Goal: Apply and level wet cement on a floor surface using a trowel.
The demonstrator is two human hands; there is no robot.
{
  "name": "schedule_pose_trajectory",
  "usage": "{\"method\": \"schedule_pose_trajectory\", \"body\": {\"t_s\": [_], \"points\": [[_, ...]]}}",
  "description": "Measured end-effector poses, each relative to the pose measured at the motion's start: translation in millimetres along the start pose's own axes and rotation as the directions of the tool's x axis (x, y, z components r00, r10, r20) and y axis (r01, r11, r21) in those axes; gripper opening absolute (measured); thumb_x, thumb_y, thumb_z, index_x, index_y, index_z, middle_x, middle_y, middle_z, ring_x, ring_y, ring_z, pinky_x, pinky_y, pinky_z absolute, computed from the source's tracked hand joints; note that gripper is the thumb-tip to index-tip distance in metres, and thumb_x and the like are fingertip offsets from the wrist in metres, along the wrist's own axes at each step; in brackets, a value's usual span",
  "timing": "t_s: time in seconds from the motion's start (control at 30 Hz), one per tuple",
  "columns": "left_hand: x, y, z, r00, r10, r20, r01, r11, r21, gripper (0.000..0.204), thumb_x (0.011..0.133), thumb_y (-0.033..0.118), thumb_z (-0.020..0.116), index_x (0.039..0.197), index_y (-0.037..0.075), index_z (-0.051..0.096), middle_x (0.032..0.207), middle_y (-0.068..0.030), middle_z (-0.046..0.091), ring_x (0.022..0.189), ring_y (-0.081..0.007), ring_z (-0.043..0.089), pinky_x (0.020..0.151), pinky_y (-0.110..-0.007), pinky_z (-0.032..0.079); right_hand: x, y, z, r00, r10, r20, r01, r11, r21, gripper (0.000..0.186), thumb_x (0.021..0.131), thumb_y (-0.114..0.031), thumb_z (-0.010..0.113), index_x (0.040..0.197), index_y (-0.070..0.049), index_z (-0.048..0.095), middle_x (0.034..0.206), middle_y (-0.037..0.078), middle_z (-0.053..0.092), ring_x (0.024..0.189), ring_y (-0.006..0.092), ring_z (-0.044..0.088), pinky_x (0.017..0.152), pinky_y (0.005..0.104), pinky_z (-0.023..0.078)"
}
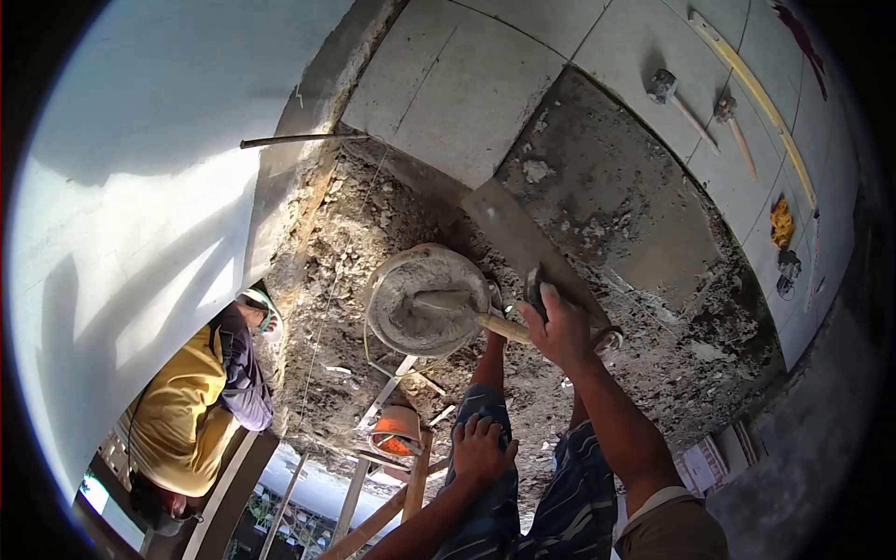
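Observation:
My right hand (pixel 565 331) is closed around the dark handle of a long, flat plastering float (pixel 518 229). The float's grey blade reaches from beneath my hand up to the corner of a laid tile (pixel 429 93), over the edge of the wet mortar (pixel 644 215). Left of that hand stands a round bucket (pixel 371 322) of grey mortar. A trowel (pixel 448 301) lies in it, its blade coated and its wooden handle pointing toward my right hand. My left hand (pixel 481 453) rests on my knee, fingers spread and holding nothing.
Rough rubble ground (pixel 317 364) surrounds the bucket. A mallet (pixel 665 86), a second hammer-like tool (pixel 728 112), a yellow straightedge (pixel 747 79) and a yellow cloth (pixel 782 224) lie on tiles at right. An orange bucket (pixel 397 429) stands near wooden pieces (pixel 418 476). A person (pixel 182 401) is at lower left.

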State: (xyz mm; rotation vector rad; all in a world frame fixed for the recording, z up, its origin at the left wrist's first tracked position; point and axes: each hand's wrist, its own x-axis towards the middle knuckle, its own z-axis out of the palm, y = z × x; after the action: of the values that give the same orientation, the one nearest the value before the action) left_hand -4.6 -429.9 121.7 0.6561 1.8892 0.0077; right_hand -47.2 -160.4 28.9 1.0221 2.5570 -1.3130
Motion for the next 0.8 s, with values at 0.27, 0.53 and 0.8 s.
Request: {"method": "schedule_pose_trajectory", "body": {"t_s": [0.27,0.53,0.8], "points": [[-2,1,8,0.999,-0.002,-0.039,0.002,1.000,-0.012,0.062,0.089,0.056,0.067,0.128,0.008,0.067,0.144,-0.0129,0.058,0.145,-0.0346,0.042,0.120,-0.054,0.027,-52,15,-4,0.972,0.105,0.211,-0.069,0.983,-0.172,0.049,0.100,-0.046,0.061,0.115,0.000,0.065,0.076,0.021,0.071,0.070,0.0445,0.070,0.064,0.0546,0.057],[-2,-15,15,0.999,0.004,0.036,-0.004,1.000,-0.014,0.063,0.088,0.055,0.067,0.132,0.010,0.066,0.149,-0.0132,0.054,0.145,-0.0341,0.042,0.121,-0.053,0.026,-115,147,16,0.843,0.521,0.135,-0.499,0.850,-0.168,0.054,0.098,-0.046,0.063,0.122,0.002,0.063,0.093,0.029,0.071,0.091,0.0480,0.069,0.083,0.0564,0.053],[-7,-13,11,0.998,-0.029,-0.049,0.034,0.996,0.086,0.063,0.086,0.053,0.070,0.131,0.009,0.066,0.150,-0.0203,0.052,0.141,-0.0389,0.045,0.119,-0.051,0.032,-239,212,57,0.630,0.776,0.006,-0.765,0.622,-0.168,0.057,0.097,-0.046,0.063,0.130,0.002,0.061,0.136,0.028,0.059,0.120,0.0464,0.060,0.101,0.0543,0.048]]}}
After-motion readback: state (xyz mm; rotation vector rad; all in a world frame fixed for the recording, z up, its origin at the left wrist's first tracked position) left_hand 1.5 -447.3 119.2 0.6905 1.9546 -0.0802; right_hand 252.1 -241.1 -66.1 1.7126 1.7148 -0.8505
